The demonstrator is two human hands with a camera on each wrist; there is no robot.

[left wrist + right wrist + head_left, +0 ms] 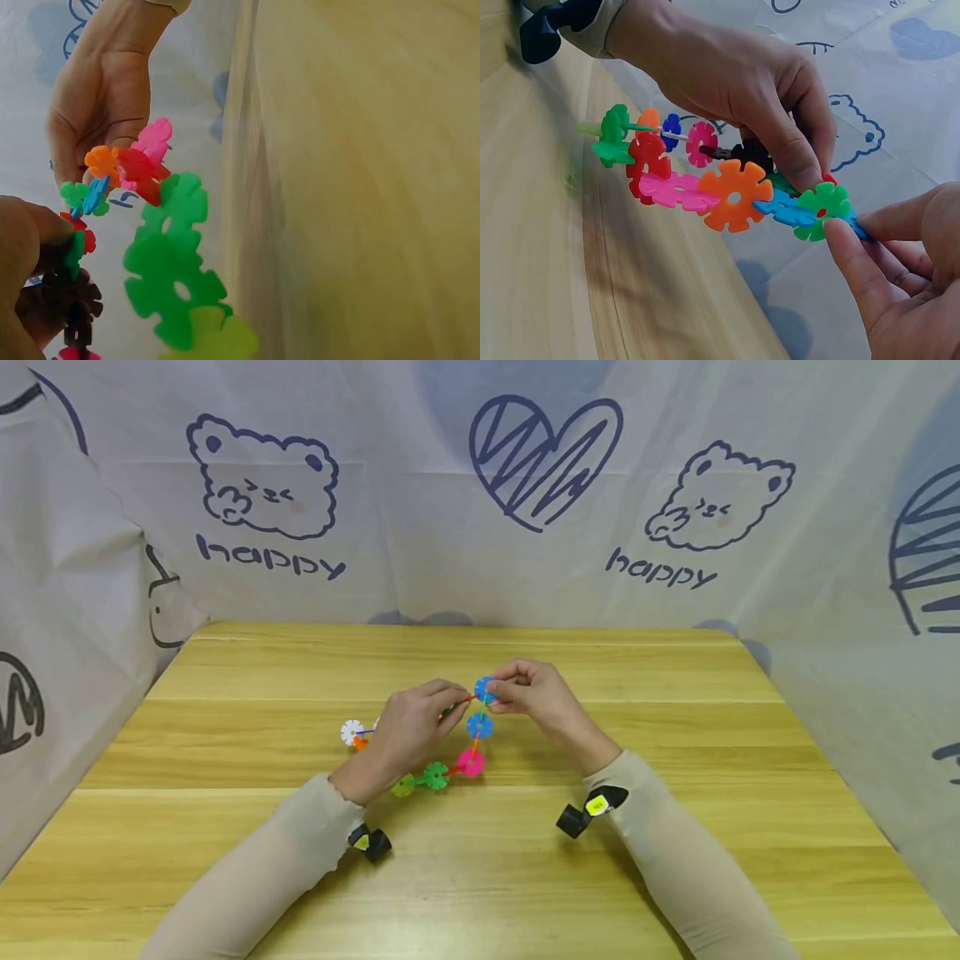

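Notched flower-shaped plastic discs are slotted together into a curved chain, held up above the table. My left hand (408,727) pinches a red disc (86,238) at one end, with green and black discs following it. My right hand (546,700) pinches a blue disc (483,687) between thumb and fingers, beside a green disc (832,196). Orange (716,208), pink and red discs continue from there. The red and blue discs are close together; I cannot tell whether they are joined. Part of the chain, including a stretch near a white disc (346,728), is hidden behind my left hand.
The wooden table (675,860) extends around both hands. A pale cloth (420,527) with bear and heart drawings hangs behind it and along the sides. Each wrist carries a small black camera, one of them the right wrist camera (573,821).
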